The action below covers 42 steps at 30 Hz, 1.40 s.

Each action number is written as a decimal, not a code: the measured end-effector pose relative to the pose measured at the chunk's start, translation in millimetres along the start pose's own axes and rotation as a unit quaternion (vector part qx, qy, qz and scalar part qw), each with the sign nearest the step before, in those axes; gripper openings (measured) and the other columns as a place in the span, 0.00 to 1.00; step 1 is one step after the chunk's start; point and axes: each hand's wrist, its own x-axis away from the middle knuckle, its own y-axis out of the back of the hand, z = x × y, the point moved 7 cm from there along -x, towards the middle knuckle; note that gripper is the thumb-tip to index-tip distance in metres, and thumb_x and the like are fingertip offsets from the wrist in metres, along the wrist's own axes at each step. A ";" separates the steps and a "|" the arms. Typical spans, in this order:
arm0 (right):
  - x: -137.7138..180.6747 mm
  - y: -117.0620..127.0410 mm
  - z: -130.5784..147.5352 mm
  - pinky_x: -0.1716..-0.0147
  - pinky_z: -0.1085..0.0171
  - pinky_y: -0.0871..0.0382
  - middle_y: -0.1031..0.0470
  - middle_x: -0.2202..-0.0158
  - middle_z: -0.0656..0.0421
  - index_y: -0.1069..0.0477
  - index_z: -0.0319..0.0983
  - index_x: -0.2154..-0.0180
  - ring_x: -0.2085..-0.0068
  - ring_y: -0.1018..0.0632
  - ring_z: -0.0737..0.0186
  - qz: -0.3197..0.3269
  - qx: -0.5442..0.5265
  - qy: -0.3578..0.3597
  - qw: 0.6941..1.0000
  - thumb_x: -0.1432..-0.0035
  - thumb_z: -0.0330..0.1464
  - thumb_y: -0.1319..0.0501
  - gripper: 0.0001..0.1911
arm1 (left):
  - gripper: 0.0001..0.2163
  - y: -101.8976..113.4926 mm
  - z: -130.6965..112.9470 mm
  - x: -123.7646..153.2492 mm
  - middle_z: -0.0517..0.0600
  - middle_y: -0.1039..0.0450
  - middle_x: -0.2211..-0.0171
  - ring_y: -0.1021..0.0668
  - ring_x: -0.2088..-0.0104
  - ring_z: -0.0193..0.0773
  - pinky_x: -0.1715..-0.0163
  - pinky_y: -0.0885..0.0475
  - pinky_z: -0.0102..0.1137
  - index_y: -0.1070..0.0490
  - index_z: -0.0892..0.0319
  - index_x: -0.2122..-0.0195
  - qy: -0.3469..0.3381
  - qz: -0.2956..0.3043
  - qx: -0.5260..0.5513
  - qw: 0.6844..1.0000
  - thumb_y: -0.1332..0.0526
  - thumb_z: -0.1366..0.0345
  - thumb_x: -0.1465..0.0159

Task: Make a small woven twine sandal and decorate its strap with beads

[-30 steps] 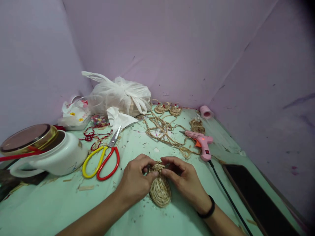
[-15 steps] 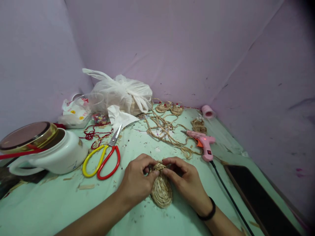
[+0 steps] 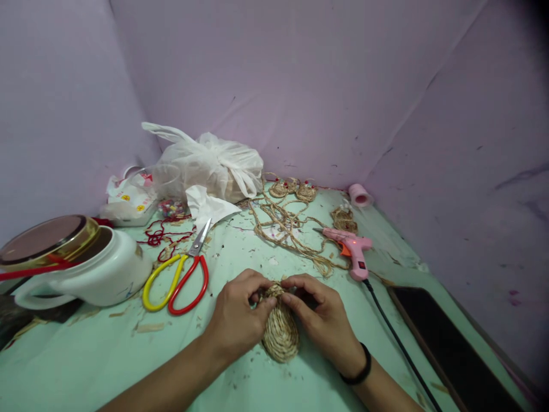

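Note:
A small oval sole-shaped piece of coiled straw rope rests on the green table, its long axis pointing away from me. A short band of the same rope crosses its far end. My left hand pinches that end from the left, thumb on top and fingers curled. From the right, my right hand pinches the same end with thumb and forefinger. The fingertips hide part of the band. Beyond my hands lie loose strands of straw rope.
Scissors with yellow and red handles lie left. A pink glue gun, its cord and a dark phone are on the right. A white pot, a tied plastic bag and small straw pieces stand farther back.
Both hands keep their pinch on the far end of the straw piece, with barely any movement. The whole view has shifted slightly.

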 end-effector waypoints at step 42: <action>-0.9 0.8 -1.9 0.71 0.67 0.33 0.25 0.71 0.60 0.27 0.39 0.68 0.71 0.27 0.65 -0.023 0.010 -0.024 0.999 0.50 0.27 0.40 0.06 | 0.05 -0.3 4.0 -7.8 0.47 0.33 0.73 0.32 0.74 0.33 0.74 0.36 0.27 0.30 0.60 0.70 0.029 0.028 0.076 0.996 0.42 0.71 0.49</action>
